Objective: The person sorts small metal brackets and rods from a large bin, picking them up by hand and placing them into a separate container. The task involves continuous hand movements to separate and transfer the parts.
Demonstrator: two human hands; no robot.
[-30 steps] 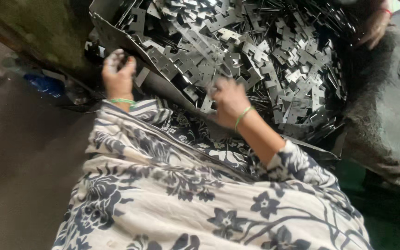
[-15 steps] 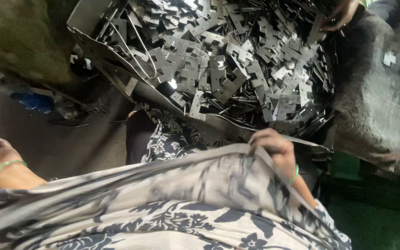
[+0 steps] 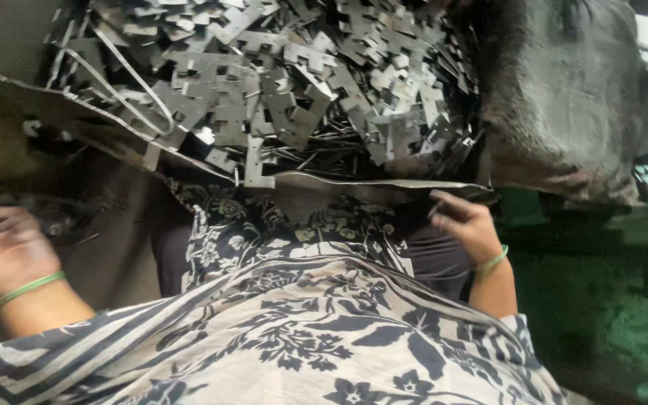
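Steel stampings: a heap of grey, cross-shaped flat metal pieces point(image 3: 279, 97) filled the upper middle of the view, piled loosely in a bent sheet-metal tray point(image 3: 384, 187).
Tray edge: its near lip ran just above the person's lap — 1 stamping point(image 3: 255, 161) hung over it, pointing down.
Wire loop: a long bent wire point(image 3: 125, 90) lay on the left part of the heap.
Right hand: the right hand point(image 3: 463, 225) was raised just under the tray's lip, fingers loosely curled and spread, closed on nothing, with a green bangle point(image 3: 493, 261) at the wrist; whether a fingertip touched the lip could not be told.
Left hand: the left hand point(image 3: 1, 247) was far to the left, well apart from the heap, blurred — the fingers looked spread and empty, and a green bangle point(image 3: 28, 289) circled the wrist.
Cloth: a cream fabric with dark floral print point(image 3: 301, 337) covered the lap between the 2 hands.
Right side: a dark, grimy rounded mass point(image 3: 564, 97) stood beside the tray.
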